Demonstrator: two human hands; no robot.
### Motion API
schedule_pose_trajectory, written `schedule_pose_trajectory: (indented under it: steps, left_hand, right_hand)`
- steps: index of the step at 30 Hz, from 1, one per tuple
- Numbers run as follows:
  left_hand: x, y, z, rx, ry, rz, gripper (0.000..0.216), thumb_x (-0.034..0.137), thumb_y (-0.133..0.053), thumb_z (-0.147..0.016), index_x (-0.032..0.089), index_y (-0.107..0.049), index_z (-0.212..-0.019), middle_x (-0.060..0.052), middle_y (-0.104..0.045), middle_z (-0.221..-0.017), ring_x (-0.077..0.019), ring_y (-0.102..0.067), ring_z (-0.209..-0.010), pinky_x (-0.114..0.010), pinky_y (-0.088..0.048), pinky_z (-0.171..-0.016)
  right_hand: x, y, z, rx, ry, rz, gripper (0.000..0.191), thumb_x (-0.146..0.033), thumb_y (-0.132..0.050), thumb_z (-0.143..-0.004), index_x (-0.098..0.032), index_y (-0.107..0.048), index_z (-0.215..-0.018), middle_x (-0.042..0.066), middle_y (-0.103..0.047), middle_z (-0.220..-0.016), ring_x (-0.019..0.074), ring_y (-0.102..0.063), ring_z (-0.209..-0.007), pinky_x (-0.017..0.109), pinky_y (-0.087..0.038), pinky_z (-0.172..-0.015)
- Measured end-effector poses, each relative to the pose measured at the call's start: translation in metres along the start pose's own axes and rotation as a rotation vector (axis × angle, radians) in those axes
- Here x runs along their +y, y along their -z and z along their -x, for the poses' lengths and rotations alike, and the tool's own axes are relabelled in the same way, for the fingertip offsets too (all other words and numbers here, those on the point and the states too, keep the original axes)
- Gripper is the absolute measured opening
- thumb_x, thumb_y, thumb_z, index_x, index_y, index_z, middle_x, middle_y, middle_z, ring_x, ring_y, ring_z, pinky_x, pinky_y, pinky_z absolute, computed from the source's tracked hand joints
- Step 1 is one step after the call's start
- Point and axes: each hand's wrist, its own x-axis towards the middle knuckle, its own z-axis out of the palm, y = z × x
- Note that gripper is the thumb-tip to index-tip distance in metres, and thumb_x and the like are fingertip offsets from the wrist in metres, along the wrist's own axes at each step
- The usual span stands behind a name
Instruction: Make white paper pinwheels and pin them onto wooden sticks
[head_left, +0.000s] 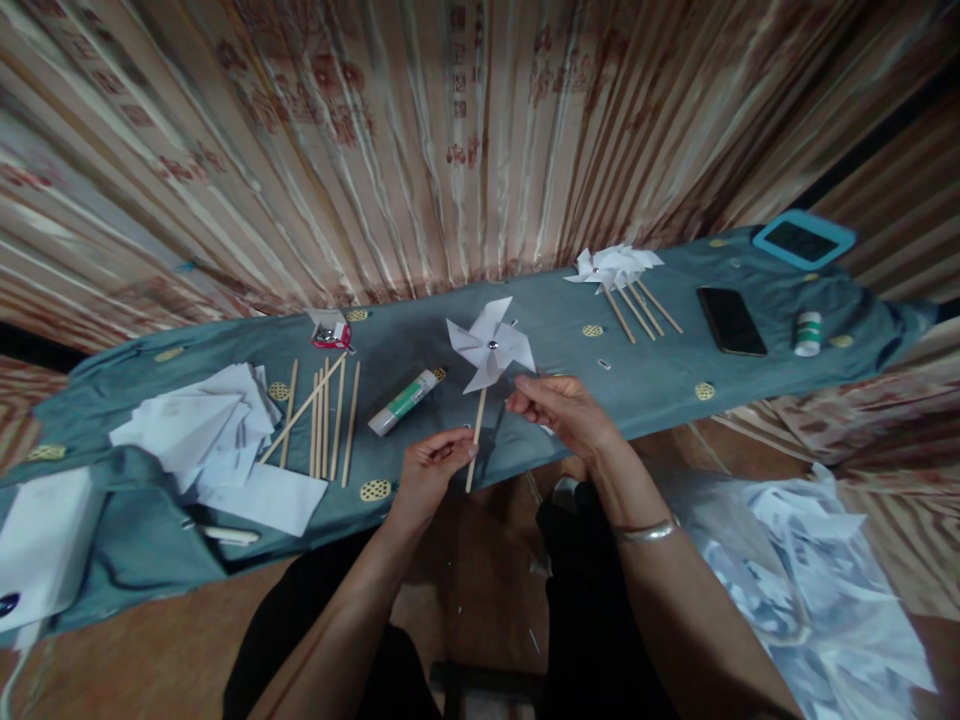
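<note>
A white paper pinwheel [501,345] with a shiny round pin at its centre stands over the middle of the cloth-covered table. Its thin wooden stick [480,415] is pinched low down between the thumb and fingers of my left hand [431,468]. Just below the pinwheel's lower right blade is my right hand [559,408], its fingers curled in and thumb against them. What those fingers hold, if anything, is too small or hidden to make out. A glue stick [406,402] with a green label lies left of the pinwheel.
Loose wooden sticks [325,430], stacked paper [210,420] and a small red box [331,330] lie leftward. Further right are several pinwheels [619,268], a phone [731,321], a green-and-white tube [808,334] and a blue-framed tablet [804,240]. A plastic bag [810,570] sits low right.
</note>
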Motion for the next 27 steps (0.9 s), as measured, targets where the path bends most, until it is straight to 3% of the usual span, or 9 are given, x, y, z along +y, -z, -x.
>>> schedule_pose_trajectory:
  steps: [4,8,16,27]
  left_hand:
    - [0.000,0.001,0.000,-0.016,-0.001,-0.015,0.035,0.034,-0.091,-0.041,0.019,-0.079,-0.071,-0.004,-0.077,-0.070,-0.0155,-0.067,-0.066,-0.027,-0.055,-0.070]
    - [-0.003,0.002,0.001,-0.071,0.014,-0.028,0.035,0.035,-0.091,-0.043,0.019,-0.079,-0.072,-0.004,-0.077,-0.072,-0.0150,-0.067,-0.067,-0.026,-0.054,-0.071]
    - [-0.003,0.002,0.002,-0.074,0.022,-0.043,0.038,0.036,-0.092,-0.042,0.019,-0.079,-0.073,-0.004,-0.077,-0.072,-0.0156,-0.068,-0.068,-0.027,-0.055,-0.074]
    - [-0.001,0.001,0.001,-0.031,0.010,0.006,0.034,0.031,-0.092,-0.042,0.019,-0.079,-0.072,-0.002,-0.076,-0.069,-0.0131,-0.067,-0.065,-0.025,-0.054,-0.072]
  right_hand:
    - [-0.006,0.023,-0.003,0.152,0.129,-0.070,0.047,-0.060,-0.085,-0.053,-0.018,-0.065,-0.048,0.001,-0.068,-0.060,0.0036,-0.035,-0.043,0.024,-0.021,-0.043]
    - [-0.001,0.033,-0.012,0.387,0.273,-0.088,0.042,-0.056,-0.089,-0.047,-0.021,-0.069,-0.057,-0.002,-0.065,-0.058,0.0063,-0.043,-0.049,0.023,-0.032,-0.048]
    - [0.006,0.016,-0.017,0.263,0.289,-0.147,0.029,-0.043,-0.092,-0.045,-0.025,-0.073,-0.058,-0.002,-0.072,-0.070,0.0105,-0.058,-0.064,0.025,-0.046,-0.065]
    - [0.006,-0.005,-0.009,0.144,0.173,-0.177,0.027,-0.038,-0.092,-0.043,-0.023,-0.074,-0.057,-0.003,-0.069,-0.067,0.0092,-0.055,-0.063,0.026,-0.044,-0.069]
